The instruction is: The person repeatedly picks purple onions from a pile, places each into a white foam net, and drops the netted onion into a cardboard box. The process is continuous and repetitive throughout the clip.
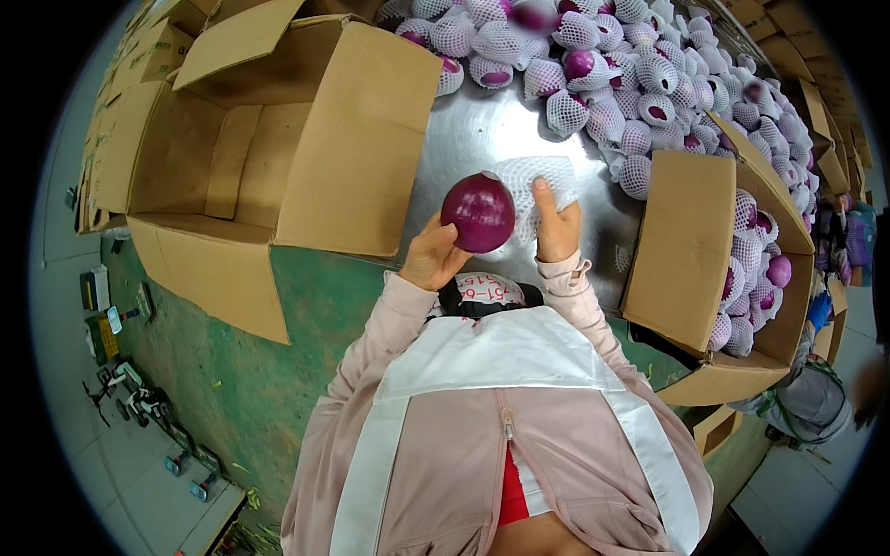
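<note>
My left hand [435,254] holds a shiny purple round vegetable or fruit [478,213], its kind not certain, with a pale cut top. Close beside it on the right, a white foam net sleeve [539,184] is gripped by my right hand [558,226], thumb uppermost. The sleeve's left end lies against or just behind the purple piece; whether it covers any of it I cannot tell. Both hands are over the near part of a metal table [462,142]. Beyond them lies a large heap of similar purple pieces in white foam nets [577,66].
An open, empty cardboard box [358,139] stands at the left. At the right, another cardboard box [685,243] holds several netted purple pieces [747,292]. A person in grey [810,403] with a blue glove is at the far right. Stacked cartons [146,52] stand at upper left.
</note>
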The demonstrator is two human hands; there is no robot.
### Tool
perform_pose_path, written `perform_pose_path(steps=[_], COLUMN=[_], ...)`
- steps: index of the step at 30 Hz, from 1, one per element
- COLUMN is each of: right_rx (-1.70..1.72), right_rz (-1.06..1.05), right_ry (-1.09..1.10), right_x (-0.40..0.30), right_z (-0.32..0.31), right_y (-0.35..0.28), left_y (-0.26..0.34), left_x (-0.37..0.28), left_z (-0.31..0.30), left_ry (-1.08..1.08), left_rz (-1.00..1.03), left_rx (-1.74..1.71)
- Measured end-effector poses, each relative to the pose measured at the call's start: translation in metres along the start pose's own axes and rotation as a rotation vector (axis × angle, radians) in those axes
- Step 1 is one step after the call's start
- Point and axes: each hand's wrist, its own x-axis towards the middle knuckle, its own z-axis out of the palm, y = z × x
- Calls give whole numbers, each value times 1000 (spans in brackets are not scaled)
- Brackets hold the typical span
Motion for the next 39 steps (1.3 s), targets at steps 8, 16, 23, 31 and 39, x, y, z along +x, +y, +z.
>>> perform_pose_path(steps=[8, 16, 23, 31, 39], right_rx=[-610, -427, -274, 304, -265], right_rz=[-563, -176, 166, 398, -138], right_ry=[202, -392, -395, -175, -167], right_x=[5, -9, 8, 14, -10], right_z=[-10, -3, -32, -41, -13], right_y=[-9, -5, 17, 26, -34], left_y=[1, 0, 5, 5, -3], left_x=[4, 4, 4, 3, 9], left_z=[15, 15, -13, 25, 22], left_ry=[174, 324, 204, 111, 217], left_rz=[-9, -33, -187, -90, 205], left_rx=[-28, 173, -114, 157, 1402])
